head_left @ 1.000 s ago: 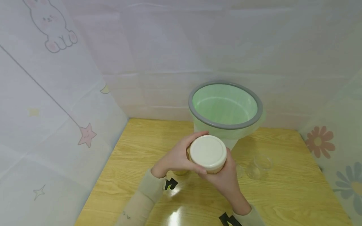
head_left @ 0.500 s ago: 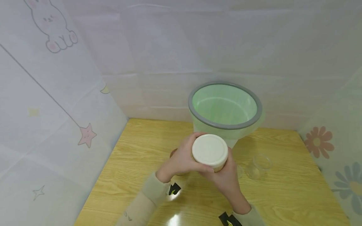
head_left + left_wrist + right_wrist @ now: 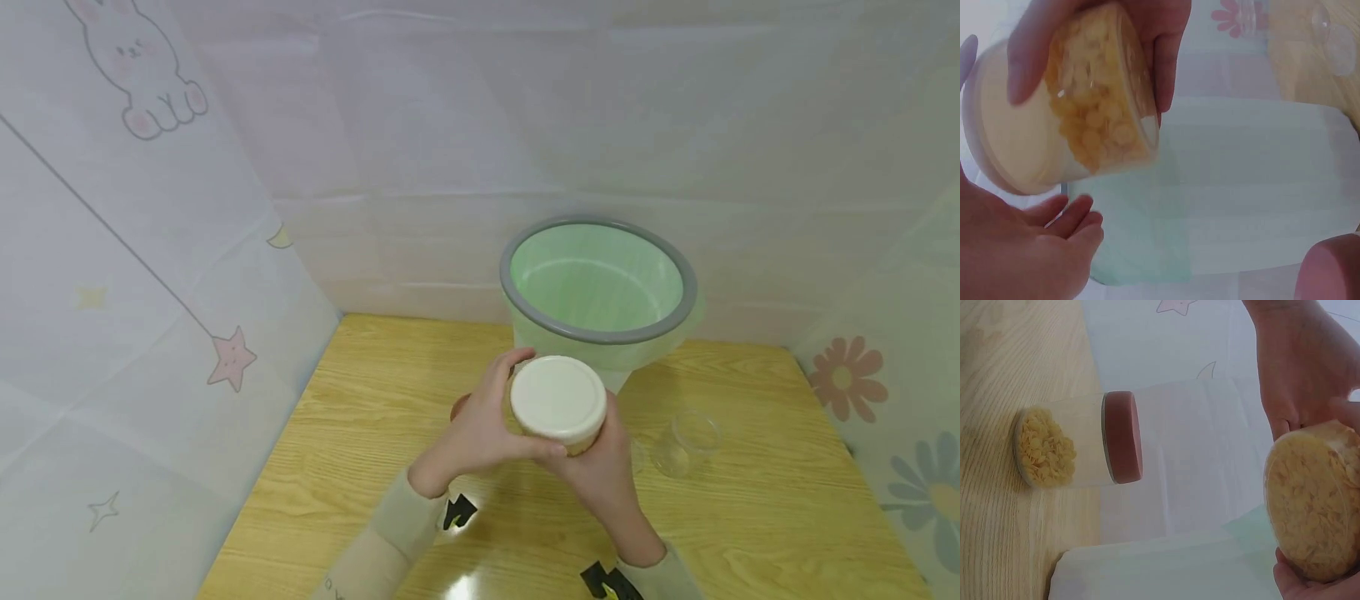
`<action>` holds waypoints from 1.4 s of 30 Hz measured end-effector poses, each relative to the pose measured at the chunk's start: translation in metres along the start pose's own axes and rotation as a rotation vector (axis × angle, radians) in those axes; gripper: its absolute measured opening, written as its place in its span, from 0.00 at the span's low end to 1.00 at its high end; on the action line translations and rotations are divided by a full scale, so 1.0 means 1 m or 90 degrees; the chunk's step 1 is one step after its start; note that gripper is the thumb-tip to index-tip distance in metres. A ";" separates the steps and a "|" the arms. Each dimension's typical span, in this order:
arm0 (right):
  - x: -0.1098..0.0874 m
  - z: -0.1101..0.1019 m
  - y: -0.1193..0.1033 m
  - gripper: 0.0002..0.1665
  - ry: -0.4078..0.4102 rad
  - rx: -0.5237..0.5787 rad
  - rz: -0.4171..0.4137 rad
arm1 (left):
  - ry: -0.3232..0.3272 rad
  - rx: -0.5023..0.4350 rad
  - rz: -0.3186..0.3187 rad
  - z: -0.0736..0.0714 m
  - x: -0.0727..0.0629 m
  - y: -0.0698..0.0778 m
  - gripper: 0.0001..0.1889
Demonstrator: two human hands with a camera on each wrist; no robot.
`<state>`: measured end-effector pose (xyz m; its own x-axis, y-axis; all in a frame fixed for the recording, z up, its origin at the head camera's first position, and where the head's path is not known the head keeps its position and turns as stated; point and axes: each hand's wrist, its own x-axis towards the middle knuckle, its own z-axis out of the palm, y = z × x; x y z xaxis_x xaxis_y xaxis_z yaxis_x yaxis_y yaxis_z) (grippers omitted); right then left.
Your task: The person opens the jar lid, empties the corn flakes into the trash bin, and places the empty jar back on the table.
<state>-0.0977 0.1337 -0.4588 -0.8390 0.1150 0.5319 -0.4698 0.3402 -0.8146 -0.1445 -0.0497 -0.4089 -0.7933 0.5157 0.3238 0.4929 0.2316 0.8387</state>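
A clear jar of yellow flakes (image 3: 1094, 109) with a cream lid (image 3: 558, 398) is held up above the table, tilted. My right hand (image 3: 600, 475) grips the jar's body from the right and below. Around the lid's left side is my left hand (image 3: 476, 433), its thumb at the front edge and its fingers spread behind. In the left wrist view the left fingers (image 3: 1075, 219) lie just off the lid, with a gap to the palm. The right wrist view shows the held jar's flake-covered base (image 3: 1313, 506).
A second clear jar (image 3: 1088, 440) with a reddish-brown lid (image 3: 1124, 437) and some flakes stands left, mostly behind the left hand. A green bin (image 3: 600, 337) with a grey rim is behind the hands. A clear cup (image 3: 686, 446) and a clear disc (image 3: 637, 456) lie right.
The jar has shifted slightly right. My left hand turned and moved right with the lid, then its fingers loosened and drew back a little. The right hand kept its hold.
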 end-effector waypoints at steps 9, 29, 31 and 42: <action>0.000 -0.002 -0.005 0.61 -0.040 0.043 -0.009 | -0.011 -0.036 0.044 -0.003 0.010 0.000 0.58; 0.007 -0.015 0.000 0.60 -0.033 0.072 0.040 | 0.021 -0.039 0.025 -0.004 -0.008 0.001 0.42; 0.007 -0.015 0.000 0.59 -0.034 0.068 0.038 | 0.025 -0.068 0.024 -0.005 -0.007 0.000 0.40; 0.001 -0.007 -0.003 0.59 -0.068 0.070 0.002 | 0.000 -0.081 0.001 0.001 -0.001 0.003 0.56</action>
<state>-0.0951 0.1389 -0.4538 -0.8623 0.0132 0.5062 -0.4893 0.2357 -0.8397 -0.1422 -0.0488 -0.4072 -0.7925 0.5160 0.3252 0.4448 0.1241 0.8870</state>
